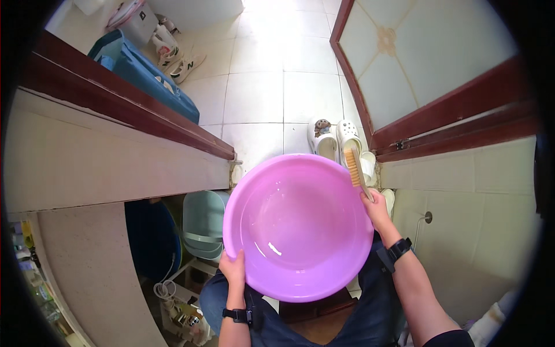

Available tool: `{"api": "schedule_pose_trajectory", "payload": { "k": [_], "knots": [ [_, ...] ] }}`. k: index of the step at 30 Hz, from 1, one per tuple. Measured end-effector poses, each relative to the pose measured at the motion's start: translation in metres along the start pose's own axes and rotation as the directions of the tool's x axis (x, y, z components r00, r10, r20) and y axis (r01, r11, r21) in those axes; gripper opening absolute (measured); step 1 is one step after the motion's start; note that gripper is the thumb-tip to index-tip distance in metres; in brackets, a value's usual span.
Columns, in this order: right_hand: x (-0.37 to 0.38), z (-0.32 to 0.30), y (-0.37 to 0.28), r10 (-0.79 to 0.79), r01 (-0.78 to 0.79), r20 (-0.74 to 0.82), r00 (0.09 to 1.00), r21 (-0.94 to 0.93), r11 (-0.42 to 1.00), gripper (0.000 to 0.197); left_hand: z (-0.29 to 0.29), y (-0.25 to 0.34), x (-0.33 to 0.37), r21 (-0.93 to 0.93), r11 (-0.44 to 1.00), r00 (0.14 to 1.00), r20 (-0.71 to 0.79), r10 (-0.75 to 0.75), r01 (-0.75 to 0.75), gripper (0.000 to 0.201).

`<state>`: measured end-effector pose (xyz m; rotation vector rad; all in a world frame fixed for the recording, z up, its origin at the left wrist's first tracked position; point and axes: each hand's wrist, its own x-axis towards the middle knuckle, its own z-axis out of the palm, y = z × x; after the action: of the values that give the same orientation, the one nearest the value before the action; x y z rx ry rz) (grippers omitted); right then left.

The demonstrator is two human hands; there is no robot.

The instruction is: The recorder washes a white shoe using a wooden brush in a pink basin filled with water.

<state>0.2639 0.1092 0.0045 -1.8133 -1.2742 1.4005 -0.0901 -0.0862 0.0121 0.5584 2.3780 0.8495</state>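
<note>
A large round pink-purple basin (300,283) is in front of me, above my knees. At its lower left rim my left hand (233,267) is closed on the edge, fingers partly hidden by the wall. My right hand (377,209) is closed round the handle of a wooden scrub brush (356,168) with pale bristles, right against the basin's right rim. The brush head points away from me, its bristles facing left over the rim. Glints show in the basin; whether it holds water I cannot tell.
White clogs (348,137) stand beyond the basin, near the open door (399,115). A blue tub (144,75) and sneakers (185,66) are at the far left. Pale green basins (205,220) stand left of me. Tiled walls close in on both sides.
</note>
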Motion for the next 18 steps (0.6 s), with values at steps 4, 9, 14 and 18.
{"api": "schedule_pose_trajectory", "payload": {
  "k": [4, 9, 14, 18],
  "knots": [
    [-0.025, -0.024, -0.051, 0.036, -0.041, 0.049, 0.998, 0.097, 0.994, 0.024, -0.034, 0.027, -0.029, -0.112, 0.991, 0.995, -0.049, -0.084, 0.078, 0.019],
    [-0.076, -0.063, -0.174, 0.052, -0.080, 0.129, 0.990, 0.227, 0.971, 0.023, -0.121, 0.121, -0.082, -0.186, 0.973, 0.984, -0.095, -0.154, 0.134, 0.018],
    [-0.144, -0.111, -0.295, 0.002, -0.055, 0.249, 0.968, 0.202, 0.978, 0.025, -0.220, 0.194, -0.160, -0.422, 0.878, 0.970, 0.012, -0.242, 0.224, 0.019],
    [-0.187, -0.129, -0.380, -0.098, 0.015, 0.374, 0.922, 0.220, 0.975, 0.026, -0.280, 0.218, -0.215, -0.494, 0.857, 0.987, 0.026, -0.157, 0.149, 0.022]
  ]
}}
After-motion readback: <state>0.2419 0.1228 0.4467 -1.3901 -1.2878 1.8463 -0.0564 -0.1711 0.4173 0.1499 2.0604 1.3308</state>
